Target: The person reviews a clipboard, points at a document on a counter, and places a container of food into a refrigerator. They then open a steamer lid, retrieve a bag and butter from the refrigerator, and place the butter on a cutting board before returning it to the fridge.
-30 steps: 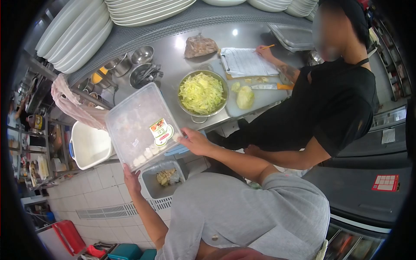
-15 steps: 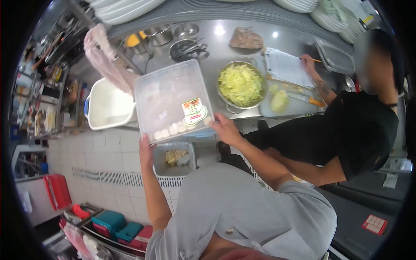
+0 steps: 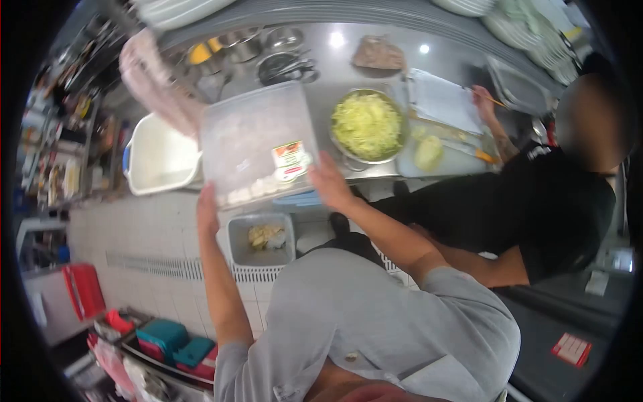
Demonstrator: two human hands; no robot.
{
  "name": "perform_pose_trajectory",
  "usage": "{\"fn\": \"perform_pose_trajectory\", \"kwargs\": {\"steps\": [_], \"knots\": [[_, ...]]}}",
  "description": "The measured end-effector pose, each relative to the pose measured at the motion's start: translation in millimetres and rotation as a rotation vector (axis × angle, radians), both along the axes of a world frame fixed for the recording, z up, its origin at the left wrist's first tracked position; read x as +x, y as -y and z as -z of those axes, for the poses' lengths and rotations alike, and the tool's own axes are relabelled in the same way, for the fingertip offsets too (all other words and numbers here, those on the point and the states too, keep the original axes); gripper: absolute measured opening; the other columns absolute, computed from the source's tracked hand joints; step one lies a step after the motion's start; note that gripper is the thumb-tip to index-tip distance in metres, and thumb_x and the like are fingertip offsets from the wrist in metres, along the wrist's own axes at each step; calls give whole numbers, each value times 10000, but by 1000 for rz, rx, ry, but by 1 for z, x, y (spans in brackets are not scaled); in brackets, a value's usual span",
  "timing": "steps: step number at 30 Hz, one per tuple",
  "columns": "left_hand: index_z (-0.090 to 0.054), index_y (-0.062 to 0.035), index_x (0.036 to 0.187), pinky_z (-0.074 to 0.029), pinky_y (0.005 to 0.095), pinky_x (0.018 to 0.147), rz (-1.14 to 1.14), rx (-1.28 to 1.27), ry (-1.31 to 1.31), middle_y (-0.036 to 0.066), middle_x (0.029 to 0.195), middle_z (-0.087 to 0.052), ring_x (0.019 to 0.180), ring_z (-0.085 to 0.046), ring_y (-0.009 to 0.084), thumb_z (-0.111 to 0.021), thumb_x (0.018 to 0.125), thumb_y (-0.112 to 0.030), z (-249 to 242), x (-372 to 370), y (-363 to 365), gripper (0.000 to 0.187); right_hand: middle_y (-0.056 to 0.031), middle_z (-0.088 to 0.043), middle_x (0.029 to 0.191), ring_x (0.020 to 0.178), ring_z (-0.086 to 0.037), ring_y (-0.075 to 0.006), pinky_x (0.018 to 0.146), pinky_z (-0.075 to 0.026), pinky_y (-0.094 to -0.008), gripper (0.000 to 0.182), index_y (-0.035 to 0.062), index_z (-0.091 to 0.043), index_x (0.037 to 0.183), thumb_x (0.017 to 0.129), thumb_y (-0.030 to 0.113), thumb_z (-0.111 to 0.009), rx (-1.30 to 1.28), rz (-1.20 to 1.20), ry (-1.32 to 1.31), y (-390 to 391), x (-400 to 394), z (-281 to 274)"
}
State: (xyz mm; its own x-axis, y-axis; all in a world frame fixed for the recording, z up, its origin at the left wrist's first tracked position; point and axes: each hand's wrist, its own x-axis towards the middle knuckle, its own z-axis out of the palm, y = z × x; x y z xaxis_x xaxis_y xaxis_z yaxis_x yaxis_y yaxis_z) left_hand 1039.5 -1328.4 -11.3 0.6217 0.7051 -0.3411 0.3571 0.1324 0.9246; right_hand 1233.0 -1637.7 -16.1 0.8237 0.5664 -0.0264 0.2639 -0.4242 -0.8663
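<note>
A wide, clear plastic food box (image 3: 258, 130) with a coloured label (image 3: 290, 161) lies across the counter's front edge. Pale round pieces show through its near side. My left hand (image 3: 208, 209) grips the near left corner. On the opposite side, my right hand (image 3: 330, 182) holds the near right corner, slightly blurred, with its fingers partly hidden. A metal colander of shredded cabbage (image 3: 367, 126) stands just right of the box. To the left is a white tub (image 3: 164, 157).
A grey bin (image 3: 261, 258) with scraps stands on the floor below. At right, a co-worker in black (image 3: 549, 194) holds a pencil over paper (image 3: 442, 100), beside a cutting board (image 3: 408, 161) and knife (image 3: 479, 153). Metal pots (image 3: 244, 47) sit behind.
The box and both my hands have shifted slightly up and left in view. The whole scene has also shifted a little left as my head moved.
</note>
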Motion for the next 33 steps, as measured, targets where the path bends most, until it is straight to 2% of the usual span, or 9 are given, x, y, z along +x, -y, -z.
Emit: {"fn": "perform_pose_trajectory", "kwargs": {"steps": [4,8,11,14,18,21,27,30,33], "knots": [[-409,36,1440,-329,370,1119,6,-157,115,138,1446,-483,1326,-461,245,-477,1015,-438,-1,9,-3,641,-324,-465,1360,1282,-447,-436,1093,-343,-435,669,-118,-422,1339,993,454,-460,8,24,-21,-1,1,8],[-370,-30,1461,-395,480,1052,25,-472,172,130,1445,-467,1288,-490,290,-506,989,-500,9,6,-12,680,-297,-532,1252,1173,-528,-418,1007,-406,-433,629,-105,-466,1276,981,450,-496,95,56,-113,-4,-5,-18],[-398,-69,1451,-457,451,952,39,-358,109,97,1386,-534,1204,-556,264,-510,959,-576,12,-1,-8,716,-285,-549,1203,1144,-546,-409,984,-422,-426,609,-91,-485,1250,975,452,-508,88,61,-142,3,-4,-16],[-393,-73,1453,-459,457,942,61,-337,94,103,1368,-538,1198,-556,270,-520,949,-586,11,-10,2,730,-275,-556,1181,1123,-554,-403,975,-424,-428,586,-79,-497,1232,974,447,-515,92,22,-137,8,2,-16],[-391,-68,1448,-463,464,941,47,-301,105,109,1364,-533,1198,-554,274,-521,955,-572,3,-20,27,717,-264,-563,1166,1107,-558,-389,964,-427,-425,547,-65,-507,1213,972,426,-533,101,3,-182,23,-3,-26],[-373,12,1433,-410,396,1047,16,-321,136,157,1391,-491,1259,-507,272,-454,1017,-466,-5,-19,41,639,-258,-569,1163,1106,-563,-376,962,-429,-415,543,-60,-513,1211,964,423,-552,129,9,-212,27,3,-26],[-393,-43,1433,-405,458,1044,3,-458,237,137,1381,-504,1264,-501,278,-487,1006,-448,11,-32,32,596,-247,-587,1153,1095,-577,-363,960,-438,-405,575,-55,-514,1227,943,441,-586,162,12,-250,30,4,-30],[-448,-123,1402,-471,465,892,45,-383,154,74,1351,-556,1171,-559,250,-552,938,-567,13,-40,35,650,-246,-594,1146,1094,-578,-363,958,-441,-406,572,-53,-516,1226,939,435,-594,176,6,-225,31,6,-30],[-455,-135,1392,-477,461,857,-28,-503,164,74,1344,-563,1148,-567,257,-572,918,-581,17,-39,41,662,-246,-596,1144,1092,-578,-362,956,-441,-408,561,-51,-518,1225,936,422,-602,172,-11,-209,31,6,-30]]}}
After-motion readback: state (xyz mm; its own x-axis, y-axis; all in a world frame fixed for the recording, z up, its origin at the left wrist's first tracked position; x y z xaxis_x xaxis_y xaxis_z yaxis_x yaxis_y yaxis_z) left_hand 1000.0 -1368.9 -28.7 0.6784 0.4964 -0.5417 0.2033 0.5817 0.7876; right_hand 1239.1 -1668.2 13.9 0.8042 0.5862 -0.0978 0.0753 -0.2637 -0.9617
